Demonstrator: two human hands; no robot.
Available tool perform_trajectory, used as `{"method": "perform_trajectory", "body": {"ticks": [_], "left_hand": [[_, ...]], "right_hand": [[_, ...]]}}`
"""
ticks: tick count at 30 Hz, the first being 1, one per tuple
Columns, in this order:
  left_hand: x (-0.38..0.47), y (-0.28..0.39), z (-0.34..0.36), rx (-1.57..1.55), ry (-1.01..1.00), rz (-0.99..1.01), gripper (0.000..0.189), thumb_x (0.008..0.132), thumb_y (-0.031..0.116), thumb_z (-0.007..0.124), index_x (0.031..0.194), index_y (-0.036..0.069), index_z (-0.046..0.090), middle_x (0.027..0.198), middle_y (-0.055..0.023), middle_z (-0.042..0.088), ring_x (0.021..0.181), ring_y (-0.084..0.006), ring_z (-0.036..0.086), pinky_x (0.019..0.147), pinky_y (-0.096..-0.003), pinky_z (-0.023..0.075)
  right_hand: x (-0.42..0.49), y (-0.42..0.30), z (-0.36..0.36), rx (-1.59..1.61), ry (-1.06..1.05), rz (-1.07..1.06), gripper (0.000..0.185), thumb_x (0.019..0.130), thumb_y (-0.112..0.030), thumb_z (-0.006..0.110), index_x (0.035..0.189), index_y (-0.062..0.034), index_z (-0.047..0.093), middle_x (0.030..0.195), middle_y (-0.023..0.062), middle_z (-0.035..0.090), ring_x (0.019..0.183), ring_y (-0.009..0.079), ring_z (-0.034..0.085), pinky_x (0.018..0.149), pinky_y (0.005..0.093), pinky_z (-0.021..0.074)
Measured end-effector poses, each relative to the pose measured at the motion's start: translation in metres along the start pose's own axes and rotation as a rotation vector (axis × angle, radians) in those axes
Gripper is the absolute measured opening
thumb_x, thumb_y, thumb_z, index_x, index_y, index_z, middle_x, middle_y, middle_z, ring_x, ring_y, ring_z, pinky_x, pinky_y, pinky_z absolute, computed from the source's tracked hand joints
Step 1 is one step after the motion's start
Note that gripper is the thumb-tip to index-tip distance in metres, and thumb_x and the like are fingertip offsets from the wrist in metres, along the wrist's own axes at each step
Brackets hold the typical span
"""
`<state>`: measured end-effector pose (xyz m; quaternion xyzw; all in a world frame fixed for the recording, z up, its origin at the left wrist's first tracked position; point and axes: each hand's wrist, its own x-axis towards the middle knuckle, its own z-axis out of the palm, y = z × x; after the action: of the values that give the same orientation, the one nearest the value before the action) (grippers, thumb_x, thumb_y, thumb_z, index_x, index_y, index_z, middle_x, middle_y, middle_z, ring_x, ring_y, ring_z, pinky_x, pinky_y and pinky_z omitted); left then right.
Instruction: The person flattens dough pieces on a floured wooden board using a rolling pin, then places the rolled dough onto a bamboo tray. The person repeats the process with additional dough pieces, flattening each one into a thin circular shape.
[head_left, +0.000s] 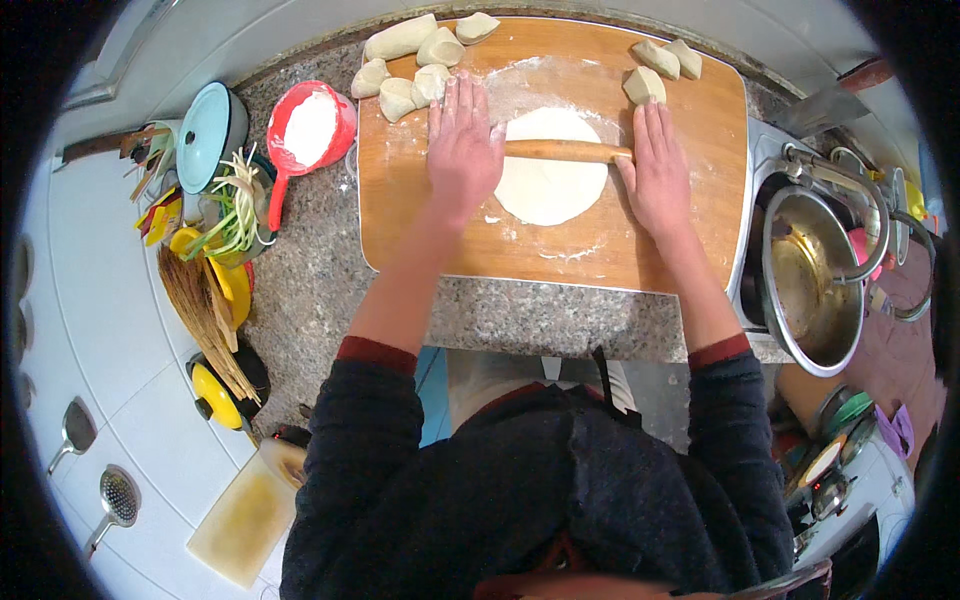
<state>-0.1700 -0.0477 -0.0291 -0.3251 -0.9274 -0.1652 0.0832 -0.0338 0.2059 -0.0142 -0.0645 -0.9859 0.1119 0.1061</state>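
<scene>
A wooden rolling pin (562, 150) lies crosswise over a flat round sheet of dough (551, 196) on a floured wooden board (420, 240). My left hand (466, 146) rests on the pin's left end, fingers stretched out and hiding that end. At the other end, my right hand (657, 171) bears on the pin, its thumb along the tip and its fingers straight. Several dough pieces (439, 48) sit at the board's upper left, close to my left fingertips. Smaller dough lumps (645, 85) lie just beyond my right fingertips.
Left of the board stands a red handled scoop (311, 124) of white flour, beside green onions (236, 202), a light blue enamel lid (202, 139) and a straw brush (199, 315). To the right, a metal basin (814, 281) sits at the sink under a curved faucet (862, 180).
</scene>
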Motion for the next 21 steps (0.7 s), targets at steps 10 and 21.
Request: {"method": "perform_trajectory", "body": {"ticks": [10, 21], "left_hand": [[-0.066, 0.028, -0.033, 0.037, -0.283, 0.01, 0.074, 0.104, 0.035, 0.059, 0.16, -0.006, 0.033, 0.169, -0.0226, 0.033, 0.159, -0.0371, 0.027, 0.131, -0.0513, 0.0188], [-0.1, 0.035, -0.041, -0.15, -0.346, -0.03, 0.076, 0.099, 0.022, 0.062, 0.16, -0.009, 0.029, 0.171, -0.0272, 0.023, 0.159, -0.0428, 0.022, 0.129, -0.0575, 0.0169]], "right_hand": [[-0.062, -0.015, -0.027, 0.109, -0.277, 0.086, 0.084, 0.096, -0.024, 0.067, 0.165, -0.001, 0.026, 0.173, 0.0204, 0.024, 0.161, 0.0387, 0.021, 0.13, 0.0507, 0.0222], [-0.103, -0.022, -0.02, 0.118, -0.125, 0.044, 0.064, 0.088, -0.014, 0.076, 0.148, -0.009, 0.053, 0.16, 0.0135, 0.049, 0.146, 0.0354, 0.046, 0.116, 0.0471, 0.0403]]}}
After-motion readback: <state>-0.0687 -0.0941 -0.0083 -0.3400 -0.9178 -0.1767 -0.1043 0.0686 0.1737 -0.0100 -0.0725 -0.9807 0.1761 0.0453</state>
